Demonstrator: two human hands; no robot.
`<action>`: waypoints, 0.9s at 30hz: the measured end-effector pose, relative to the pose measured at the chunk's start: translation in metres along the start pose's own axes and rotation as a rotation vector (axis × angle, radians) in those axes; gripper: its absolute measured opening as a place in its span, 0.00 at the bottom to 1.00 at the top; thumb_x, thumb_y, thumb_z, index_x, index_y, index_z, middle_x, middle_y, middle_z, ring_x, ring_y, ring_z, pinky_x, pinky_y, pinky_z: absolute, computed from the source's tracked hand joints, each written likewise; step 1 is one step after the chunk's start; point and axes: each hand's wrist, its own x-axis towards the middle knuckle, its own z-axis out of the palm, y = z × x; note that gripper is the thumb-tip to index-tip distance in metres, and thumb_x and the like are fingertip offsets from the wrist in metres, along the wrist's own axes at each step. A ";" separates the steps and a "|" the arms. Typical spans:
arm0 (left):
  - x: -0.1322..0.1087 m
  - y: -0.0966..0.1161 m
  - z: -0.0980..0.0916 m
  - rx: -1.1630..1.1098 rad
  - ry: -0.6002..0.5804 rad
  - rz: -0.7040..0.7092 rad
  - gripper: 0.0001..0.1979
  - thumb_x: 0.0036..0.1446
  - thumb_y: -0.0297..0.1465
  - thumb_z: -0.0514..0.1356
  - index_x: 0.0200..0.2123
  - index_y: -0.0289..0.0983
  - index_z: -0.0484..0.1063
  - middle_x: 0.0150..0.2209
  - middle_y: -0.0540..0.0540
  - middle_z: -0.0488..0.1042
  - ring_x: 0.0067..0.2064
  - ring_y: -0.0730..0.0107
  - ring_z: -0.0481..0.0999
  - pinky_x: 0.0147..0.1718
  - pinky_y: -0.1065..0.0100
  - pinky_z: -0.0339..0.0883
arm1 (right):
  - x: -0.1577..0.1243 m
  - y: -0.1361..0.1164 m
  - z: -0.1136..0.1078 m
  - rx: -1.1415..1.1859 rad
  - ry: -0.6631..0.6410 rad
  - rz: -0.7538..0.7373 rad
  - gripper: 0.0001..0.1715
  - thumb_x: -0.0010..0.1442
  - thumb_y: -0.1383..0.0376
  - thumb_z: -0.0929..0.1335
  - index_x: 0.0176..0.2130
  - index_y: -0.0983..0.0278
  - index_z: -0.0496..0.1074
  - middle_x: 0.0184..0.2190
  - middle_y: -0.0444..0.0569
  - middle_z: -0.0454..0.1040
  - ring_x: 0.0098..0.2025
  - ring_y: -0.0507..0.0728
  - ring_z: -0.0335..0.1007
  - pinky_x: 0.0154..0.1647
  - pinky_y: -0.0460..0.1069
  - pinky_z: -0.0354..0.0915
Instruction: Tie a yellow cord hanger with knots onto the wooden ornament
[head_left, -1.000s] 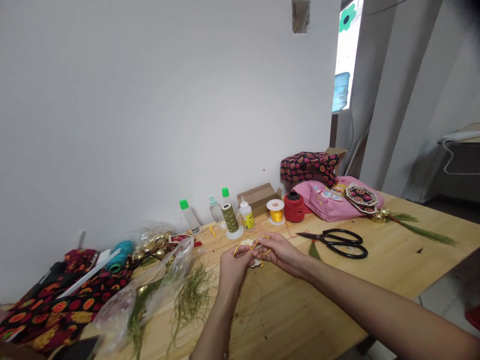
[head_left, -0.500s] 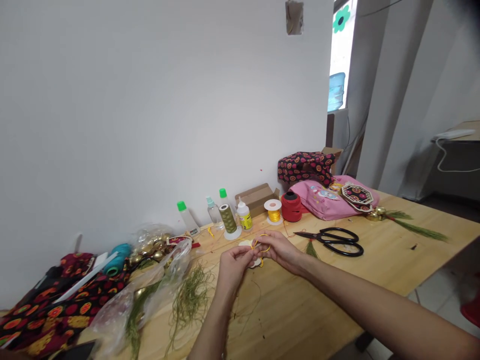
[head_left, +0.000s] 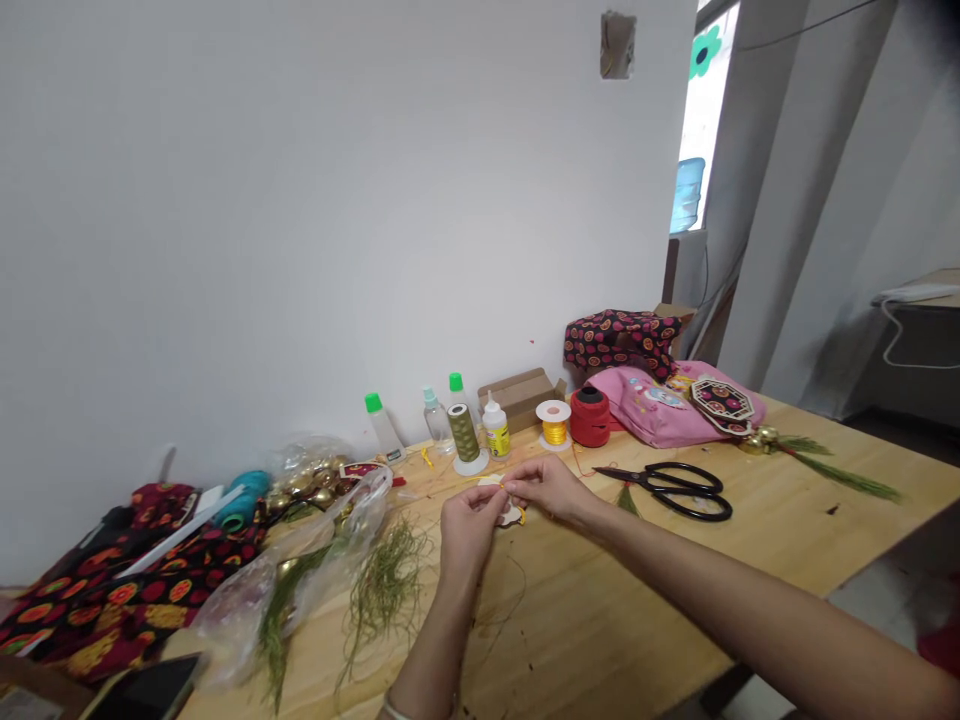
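In the head view, the left hand [head_left: 471, 512] and the right hand [head_left: 551, 490] meet above the surface [head_left: 600, 620], fingertips almost touching. Each grip is narrow, thumb and fingers pinched on yellow cord [head_left: 502, 486], of which only a little shows between them; exactly how it runs there is hidden. Just beyond and below the fingers lies a cream scalloped piece [head_left: 513, 514], partly covered by the left hand; whether the cord is joined to it cannot be told.

The likeliest trouble is a slip: the cord is thin and the pinch takes so little of it that a loop could spring loose or tighten crooked. If the cord is fastened to the cream piece, a sharp pull could drag or bend it. A fine loose thread [head_left: 526, 578] lies close below the hands and could get caught up in the work, as could the green thread tangle [head_left: 384, 575] if the left forearm sweeps outward. The open-bladed tips of the black-handled scissors [head_left: 651, 478] point towards the right hand, so a careless reach could meet them.
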 end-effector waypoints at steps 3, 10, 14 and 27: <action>0.000 0.000 0.001 -0.040 0.007 -0.021 0.09 0.36 0.31 0.62 0.23 0.30 0.73 0.19 0.46 0.75 0.22 0.72 0.72 0.23 0.72 0.66 | 0.003 0.001 0.002 -0.029 0.015 -0.015 0.16 0.37 0.58 0.70 0.23 0.69 0.71 0.17 0.44 0.69 0.20 0.49 0.62 0.24 0.46 0.59; -0.002 0.004 -0.007 0.025 0.004 -0.031 0.10 0.37 0.31 0.62 0.25 0.30 0.72 0.24 0.39 0.75 0.27 0.62 0.74 0.28 0.62 0.67 | 0.003 0.006 0.001 -0.135 0.084 -0.114 0.10 0.43 0.62 0.67 0.24 0.68 0.71 0.20 0.44 0.69 0.25 0.50 0.62 0.28 0.46 0.59; -0.002 0.017 -0.013 0.276 0.095 0.300 0.15 0.41 0.30 0.59 0.37 0.36 0.70 0.41 0.42 0.71 0.43 0.62 0.68 0.46 0.61 0.56 | 0.003 0.010 -0.004 -0.165 0.040 -0.118 0.09 0.45 0.63 0.66 0.24 0.68 0.71 0.20 0.43 0.69 0.23 0.50 0.62 0.26 0.45 0.59; -0.003 0.009 -0.003 0.774 -0.208 0.395 0.14 0.51 0.29 0.46 0.32 0.36 0.72 0.27 0.45 0.73 0.29 0.66 0.68 0.28 0.70 0.57 | 0.003 0.009 -0.010 -0.306 0.012 -0.142 0.10 0.47 0.65 0.64 0.27 0.69 0.72 0.25 0.46 0.72 0.28 0.52 0.65 0.31 0.47 0.60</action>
